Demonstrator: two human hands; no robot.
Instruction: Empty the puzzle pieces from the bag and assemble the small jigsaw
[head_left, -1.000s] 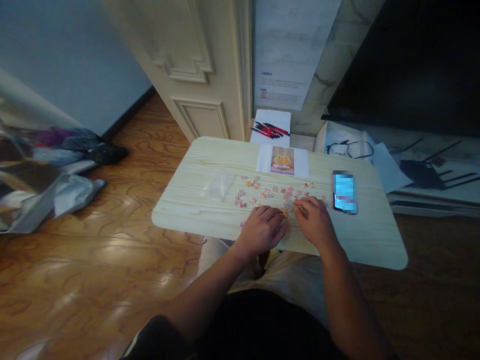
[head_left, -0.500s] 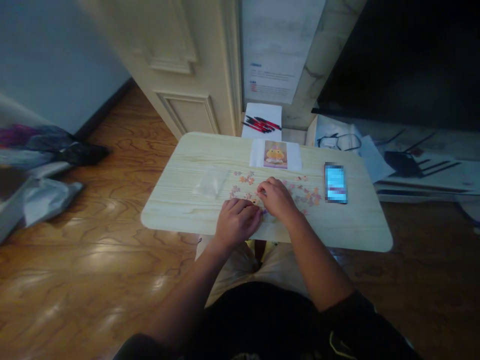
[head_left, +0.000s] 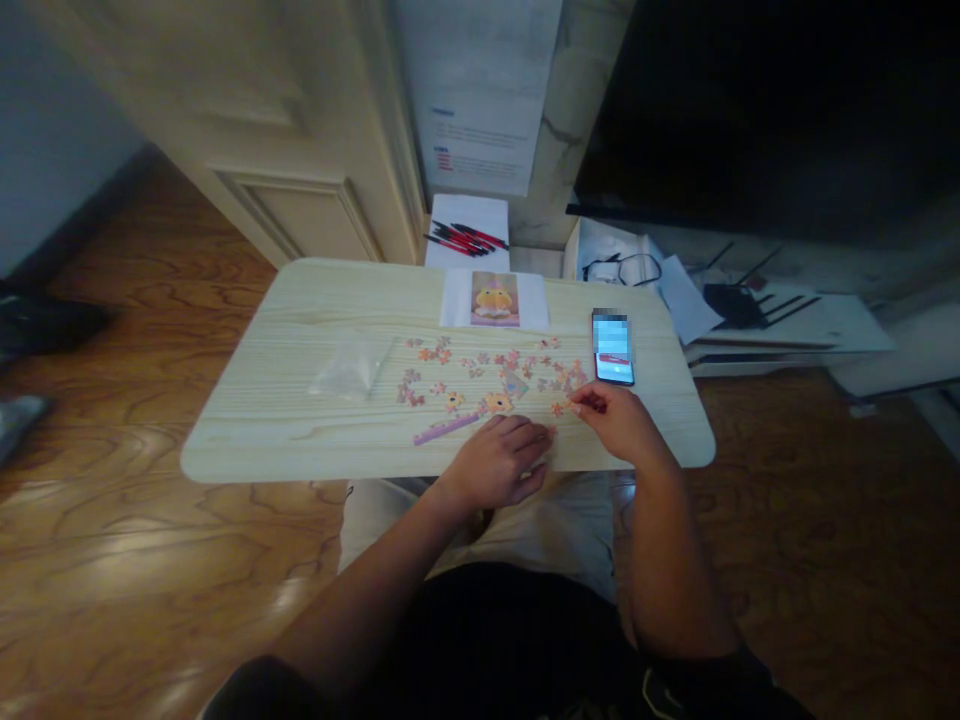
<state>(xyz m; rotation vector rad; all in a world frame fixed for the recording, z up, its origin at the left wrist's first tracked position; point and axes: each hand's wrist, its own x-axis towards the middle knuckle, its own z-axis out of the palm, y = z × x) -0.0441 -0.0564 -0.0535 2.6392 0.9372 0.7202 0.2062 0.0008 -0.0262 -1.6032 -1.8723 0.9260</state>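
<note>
Right hand has pulled back from the middle of the scatter toward the phone, pinching a piece. Left hand rests loosely curled and empty on the surface. The pink strip lies left-to-right just beside it, farther from the other.

- Table: pale wood with fine straight grain.
- Puzzle pieces: pink and orange, scattered.
- Joined strip: lilac-pink.
- Picture card: yellow figure on pink.
- Pens: red and black.
- Floor: glossy brown, swirling grain.
</note>
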